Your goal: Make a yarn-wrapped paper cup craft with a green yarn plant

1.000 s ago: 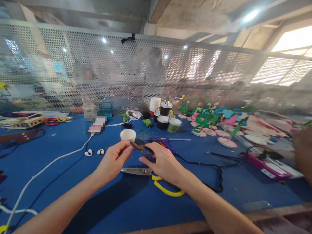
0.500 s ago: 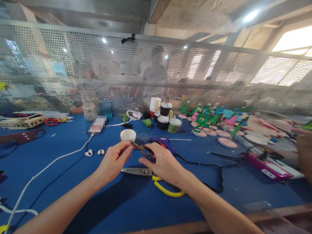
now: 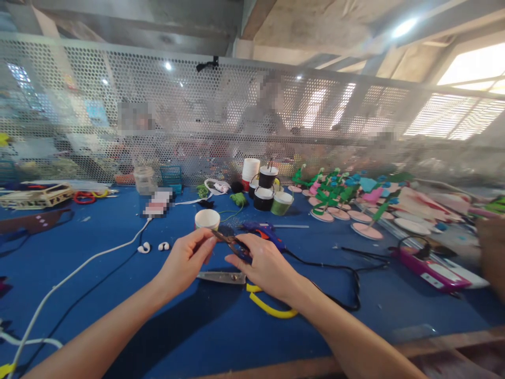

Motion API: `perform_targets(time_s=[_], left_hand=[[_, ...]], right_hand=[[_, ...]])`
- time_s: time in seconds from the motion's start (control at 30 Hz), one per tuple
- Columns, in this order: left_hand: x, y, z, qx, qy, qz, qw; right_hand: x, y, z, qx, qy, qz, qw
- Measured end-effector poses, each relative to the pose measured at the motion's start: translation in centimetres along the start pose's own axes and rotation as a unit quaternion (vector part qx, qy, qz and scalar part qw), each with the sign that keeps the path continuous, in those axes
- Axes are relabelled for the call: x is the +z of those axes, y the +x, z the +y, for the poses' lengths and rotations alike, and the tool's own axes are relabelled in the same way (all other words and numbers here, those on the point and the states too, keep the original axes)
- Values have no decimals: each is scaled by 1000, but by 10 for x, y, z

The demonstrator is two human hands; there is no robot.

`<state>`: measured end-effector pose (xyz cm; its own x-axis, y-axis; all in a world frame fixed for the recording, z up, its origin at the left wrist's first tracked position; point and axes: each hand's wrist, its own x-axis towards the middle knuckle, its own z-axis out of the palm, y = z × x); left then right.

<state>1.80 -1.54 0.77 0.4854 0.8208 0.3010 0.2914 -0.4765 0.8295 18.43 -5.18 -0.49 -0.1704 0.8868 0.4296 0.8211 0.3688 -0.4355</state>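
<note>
My left hand point(image 3: 185, 260) and my right hand point(image 3: 266, 266) meet above the blue table point(image 3: 118, 316), both pinched on a small dark pair of snips point(image 3: 231, 241) held between them. The left fingers grip its tip end, while the right hand closes round the handle end. Beneath my hands lie large scissors point(image 3: 236, 279) with yellow handles, flat on the table. A white paper cup point(image 3: 207, 219) stands just behind the snips, and a blue glue gun point(image 3: 265, 231) lies behind my right hand.
Black and white spools point(image 3: 268, 192) and pink discs with green and blue foam flowers point(image 3: 339, 202) stand at the back right. A white cable point(image 3: 79, 266) and two earbuds point(image 3: 153, 246) lie left. A magenta device point(image 3: 430, 271) lies right, another person's hand point(image 3: 493, 258) beside it. A perforated screen point(image 3: 197, 116) closes the back.
My hands and the snips have stayed almost still. A person behind the screen has shifted to the right.
</note>
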Motion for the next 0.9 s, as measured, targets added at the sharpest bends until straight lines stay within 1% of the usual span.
perform_targets(time_s=[0.2,0.33,0.47,0.57,0.7,0.83,0.9], left_hand=[[0,2,-3,-12,-28,-4,1000],[0,2,-2,-10,-33,-6,999],[0,2,0,-7,-41,-13,999],[-2,3,0,-26,-88,-23,995],[-8,5,1,-85,-205,-63,973],[-19,7,1,-151,-283,-134,937],[-23,7,0,-174,-316,-166,918]], right_hand=[[-2,1,1,-27,-13,-6,1000],[-1,1,2,-15,1,-12,1000],[0,1,2,-2,15,-5,1000],[-1,2,1,0,31,-3,1000],[-4,4,2,-7,52,7,999],[-6,4,4,-28,55,-16,998],[-7,4,4,-38,56,-30,997]])
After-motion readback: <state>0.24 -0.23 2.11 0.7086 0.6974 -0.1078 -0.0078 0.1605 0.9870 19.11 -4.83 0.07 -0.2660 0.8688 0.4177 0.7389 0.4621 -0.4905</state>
